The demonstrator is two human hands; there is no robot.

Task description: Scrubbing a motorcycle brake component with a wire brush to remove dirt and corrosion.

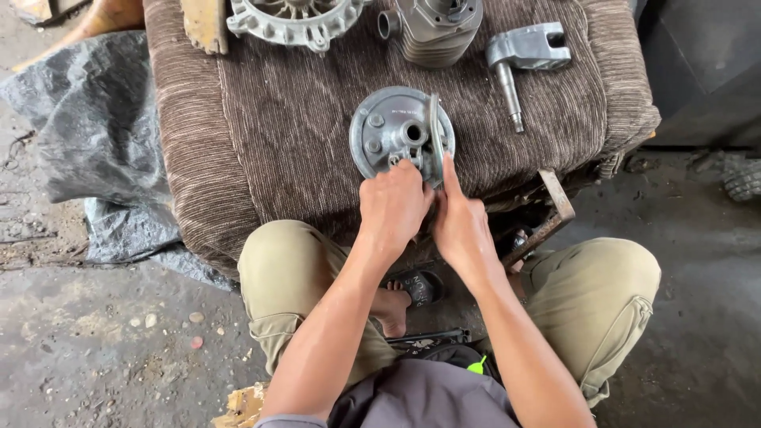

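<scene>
A round grey metal plate with a central hub and bolt heads lies on a brown corduroy cushion. A curved metal shoe stands on edge along the plate's right side. My left hand is curled at the plate's near edge, fingertips on the parts there. My right hand lies beside it, its index finger stretched up against the lower end of the curved shoe. What the left fingers pinch is hidden.
At the cushion's far edge lie a finned round cover, a finned cylinder and a grey bracket with a shaft. Grey plastic sheeting covers the floor at left. A rusty metal bar leans by my right knee.
</scene>
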